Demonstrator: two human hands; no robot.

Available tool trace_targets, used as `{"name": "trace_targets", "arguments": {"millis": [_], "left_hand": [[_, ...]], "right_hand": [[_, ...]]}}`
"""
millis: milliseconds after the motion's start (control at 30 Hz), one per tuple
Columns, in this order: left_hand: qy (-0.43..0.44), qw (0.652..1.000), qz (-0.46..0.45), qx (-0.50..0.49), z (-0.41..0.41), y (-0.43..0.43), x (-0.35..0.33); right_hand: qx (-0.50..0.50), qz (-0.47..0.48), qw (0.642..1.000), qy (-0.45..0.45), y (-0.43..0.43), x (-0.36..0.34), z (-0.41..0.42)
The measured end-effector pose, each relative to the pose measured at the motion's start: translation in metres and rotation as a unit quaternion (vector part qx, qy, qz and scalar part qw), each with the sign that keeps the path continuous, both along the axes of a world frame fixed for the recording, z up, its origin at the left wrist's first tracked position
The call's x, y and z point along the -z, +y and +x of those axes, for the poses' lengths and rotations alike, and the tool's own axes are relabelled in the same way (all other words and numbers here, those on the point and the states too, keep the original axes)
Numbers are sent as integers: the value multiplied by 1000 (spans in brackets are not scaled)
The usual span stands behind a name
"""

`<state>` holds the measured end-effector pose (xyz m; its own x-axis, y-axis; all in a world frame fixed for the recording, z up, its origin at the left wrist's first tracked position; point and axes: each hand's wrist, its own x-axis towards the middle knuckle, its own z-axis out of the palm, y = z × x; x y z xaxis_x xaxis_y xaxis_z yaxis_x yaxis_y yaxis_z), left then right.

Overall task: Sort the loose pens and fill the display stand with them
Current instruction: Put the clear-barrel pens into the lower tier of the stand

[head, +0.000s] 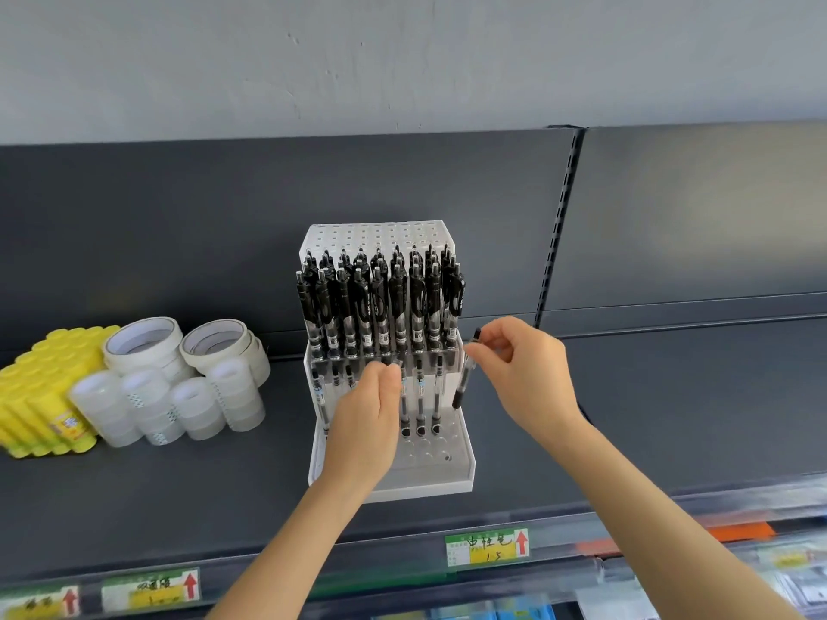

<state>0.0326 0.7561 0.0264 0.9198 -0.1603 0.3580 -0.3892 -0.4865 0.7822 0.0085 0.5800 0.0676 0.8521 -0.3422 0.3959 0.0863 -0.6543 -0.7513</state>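
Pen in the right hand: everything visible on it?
The pen is slim, with a clear, plastic-looking barrel and black ends. It hangs near upright, slightly tilted, its lower black end by the right edge of the display stand. The right hand pinches its upper part. Whether it touches the stand is unclear.

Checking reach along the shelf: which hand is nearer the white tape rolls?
Left. The left hand is in front of the pen display stand, right of the white tape rolls. The right hand pinches a pen at the stand's right edge, farther away.
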Motion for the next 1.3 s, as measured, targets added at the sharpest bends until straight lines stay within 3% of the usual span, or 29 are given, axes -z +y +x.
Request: {"name": "trace_targets", "arguments": {"millis": [533,700,900,1300], "left_hand": [[-14,998,-49,37,-5,16,-5],[-81,995,-44,-24,-2,38,-4],[-61,992,-80,-74,2,67,-10],[-55,992,-32,-110,9,84,-3]], "right_hand": [[-1,-66,995,79,9,34,17],[19,-81,996,19,20,31,0],[-59,-103,992,35,55,35,-8],[-100,-118,987,44,77,40,-6]]}}
